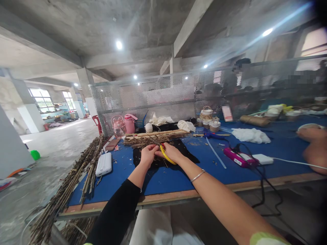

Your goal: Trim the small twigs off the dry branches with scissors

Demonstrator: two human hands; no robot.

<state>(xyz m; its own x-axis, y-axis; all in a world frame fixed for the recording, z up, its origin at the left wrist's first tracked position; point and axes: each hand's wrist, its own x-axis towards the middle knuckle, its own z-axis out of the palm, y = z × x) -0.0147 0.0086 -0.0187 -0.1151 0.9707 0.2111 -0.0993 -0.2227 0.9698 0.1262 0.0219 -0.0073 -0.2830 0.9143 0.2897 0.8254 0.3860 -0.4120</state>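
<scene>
Over a black cloth (190,153) on the blue table, my two hands meet close together. My right hand (172,152) is closed round a pair of scissors with a yellow handle (166,155), blades pointing away to the upper left. My left hand (148,153) is closed in a pinch beside the blades; what its fingertips hold is too small to make out. Just beyond both hands lies a bundle of thin brown twigs (133,141), with pale sticks (143,135) along its back. Small plant scraps are scattered on the cloth.
Long dry stems (74,173) hang over the table's left edge near a white power bank (104,164). A magenta device (237,157) with cables, a glue gun (214,135) and white cloth (251,135) lie rightward. Another person's hand (313,132) is at far right; a perforated screen (133,95) stands behind.
</scene>
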